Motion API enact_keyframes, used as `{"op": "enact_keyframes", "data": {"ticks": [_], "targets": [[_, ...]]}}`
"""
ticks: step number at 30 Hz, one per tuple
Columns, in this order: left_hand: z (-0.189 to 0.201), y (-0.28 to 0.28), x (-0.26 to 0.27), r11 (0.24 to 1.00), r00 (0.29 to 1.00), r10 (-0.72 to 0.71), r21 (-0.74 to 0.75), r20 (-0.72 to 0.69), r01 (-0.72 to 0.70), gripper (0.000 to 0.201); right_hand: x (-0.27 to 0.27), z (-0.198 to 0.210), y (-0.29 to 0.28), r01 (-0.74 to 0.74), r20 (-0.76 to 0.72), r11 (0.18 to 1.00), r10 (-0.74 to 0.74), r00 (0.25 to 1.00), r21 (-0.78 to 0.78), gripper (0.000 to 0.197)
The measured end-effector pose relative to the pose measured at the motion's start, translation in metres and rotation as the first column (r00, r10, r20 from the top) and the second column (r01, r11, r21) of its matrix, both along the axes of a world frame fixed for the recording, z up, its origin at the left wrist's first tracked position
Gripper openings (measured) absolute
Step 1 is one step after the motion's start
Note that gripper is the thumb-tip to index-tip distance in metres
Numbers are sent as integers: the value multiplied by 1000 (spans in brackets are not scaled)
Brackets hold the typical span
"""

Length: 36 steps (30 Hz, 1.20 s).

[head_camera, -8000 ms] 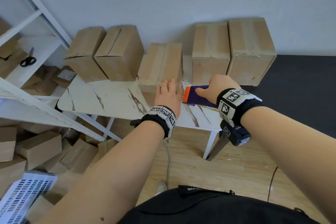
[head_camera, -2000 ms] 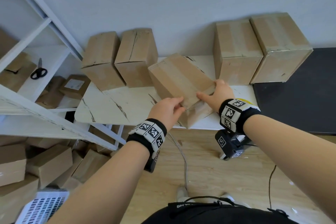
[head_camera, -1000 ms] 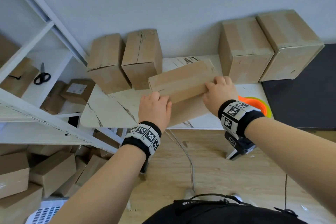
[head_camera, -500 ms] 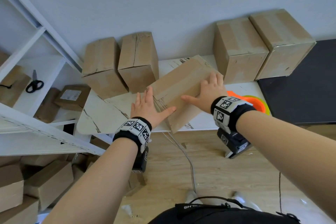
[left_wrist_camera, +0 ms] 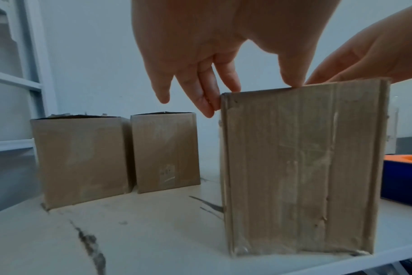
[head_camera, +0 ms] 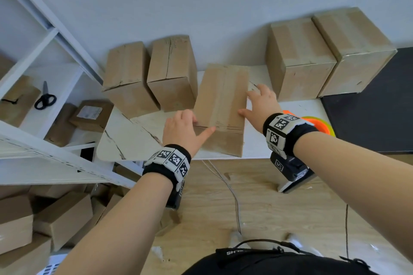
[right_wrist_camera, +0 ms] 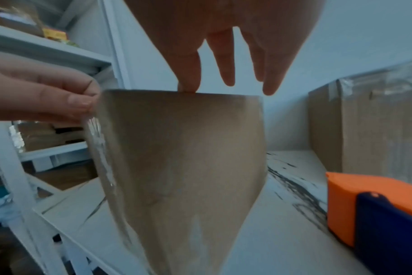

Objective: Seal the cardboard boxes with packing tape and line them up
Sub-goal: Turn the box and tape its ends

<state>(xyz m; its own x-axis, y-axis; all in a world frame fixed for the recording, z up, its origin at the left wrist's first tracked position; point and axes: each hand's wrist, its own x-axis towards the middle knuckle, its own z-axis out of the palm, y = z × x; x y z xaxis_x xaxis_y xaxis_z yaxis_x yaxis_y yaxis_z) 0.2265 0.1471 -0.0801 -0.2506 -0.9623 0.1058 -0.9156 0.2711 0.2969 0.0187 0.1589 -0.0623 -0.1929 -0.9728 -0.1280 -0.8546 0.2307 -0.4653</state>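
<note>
- The box [head_camera: 221, 105] stands upright at the table's [head_camera: 125, 138] front edge, between the left pair of boxes [head_camera: 152, 76] and the right pair [head_camera: 321, 56].
- My left hand [head_camera: 182, 129] pinches its near left top corner, thumb on the taped top; my right hand [head_camera: 260, 105] lies open, fingers straight, against the right side.
- An uneven shove could tip it off the front (it sits right at the lip).
- Swinging right, it may knock the tape dispenser [head_camera: 312, 121].
</note>
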Motion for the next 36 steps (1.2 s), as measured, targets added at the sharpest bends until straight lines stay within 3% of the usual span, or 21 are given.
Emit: {"op": "enact_keyframes", "data": {"ticks": [4,6,10,15,19,25,28,33,36], "targets": [[3,8,-21,999,984,-39,18,174,37,68,-12,-10,3,-18,44,999,16,999,30,35],[0,12,-31,996,965,-82,-24,248,91,75,-24,-15,9,47,69,999,-48,996,14,33],[-7,15,-55,973,951,-227,94,212,211,67,-61,-34,26,172,-86,976,-162,983,131,32],[-9,16,-78,976,973,-180,147,142,159,62,-92,-60,48,247,-210,904,-182,961,348,41],[-10,13,-83,974,957,-192,164,220,157,60,-102,-74,57,215,-200,897,-147,969,386,22],[-1,14,-93,971,930,-163,218,329,93,61,-108,-72,61,202,-179,913,-146,973,355,13],[5,22,-105,978,943,-154,181,293,104,61,-116,-60,63,221,-140,938,-190,972,266,15],[16,37,-137,980,979,-193,65,61,189,50,-142,-31,67,258,77,945,-278,957,199,21],[29,41,-155,983,983,-181,33,-31,182,41,-157,-10,79,323,128,941,-334,934,97,31]]}}
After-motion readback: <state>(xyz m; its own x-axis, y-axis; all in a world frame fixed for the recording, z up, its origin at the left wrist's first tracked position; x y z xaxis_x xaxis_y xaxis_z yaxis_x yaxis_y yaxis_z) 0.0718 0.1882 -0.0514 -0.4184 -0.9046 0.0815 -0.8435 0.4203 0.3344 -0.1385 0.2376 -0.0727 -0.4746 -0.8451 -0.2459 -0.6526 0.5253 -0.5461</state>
